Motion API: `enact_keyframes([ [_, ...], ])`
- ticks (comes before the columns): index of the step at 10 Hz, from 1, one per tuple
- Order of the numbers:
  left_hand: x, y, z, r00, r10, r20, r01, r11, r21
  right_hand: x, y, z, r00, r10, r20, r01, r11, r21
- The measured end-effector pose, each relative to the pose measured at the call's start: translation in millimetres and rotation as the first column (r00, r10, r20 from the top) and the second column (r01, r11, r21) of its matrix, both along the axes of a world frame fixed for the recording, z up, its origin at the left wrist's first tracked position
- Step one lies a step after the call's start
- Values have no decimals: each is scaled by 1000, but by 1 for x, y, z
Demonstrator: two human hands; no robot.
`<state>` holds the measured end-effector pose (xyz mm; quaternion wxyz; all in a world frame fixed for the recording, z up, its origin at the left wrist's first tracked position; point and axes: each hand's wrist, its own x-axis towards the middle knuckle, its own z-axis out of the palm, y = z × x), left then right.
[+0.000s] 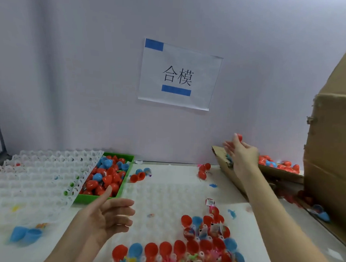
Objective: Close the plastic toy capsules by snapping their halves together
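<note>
My right hand [241, 151] is raised over the flap of the cardboard box at the right, its fingertips on a red capsule [239, 137]. My left hand [107, 213] hovers open above the white tray [161, 197], holding nothing. Several open red and blue capsule halves [192, 248] with small toys in them stand in the tray's near cells. A green bin [126, 180] behind my left hand holds several red and blue capsules. More capsules [279, 165] lie in the low cardboard box.
A stack of white cell trays [37, 174] fills the left side. An open blue capsule [25, 234] lies at the near left. Loose red capsules [203, 170] sit near the wall. A tall cardboard box [331, 157] stands at the right.
</note>
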<state>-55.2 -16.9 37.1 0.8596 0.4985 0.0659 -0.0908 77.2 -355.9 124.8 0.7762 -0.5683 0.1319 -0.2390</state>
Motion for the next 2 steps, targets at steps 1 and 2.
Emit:
enact_keyframes([
  [1, 2, -2, 3, 999, 14, -31, -14, 1000, -2, 19, -35, 7, 990, -129, -61, 142, 947, 288],
  [2, 6, 0, 6, 997, 44, -65, -44, 999, -5, 17, -39, 5, 997, -72, -16, 68, 809, 584],
])
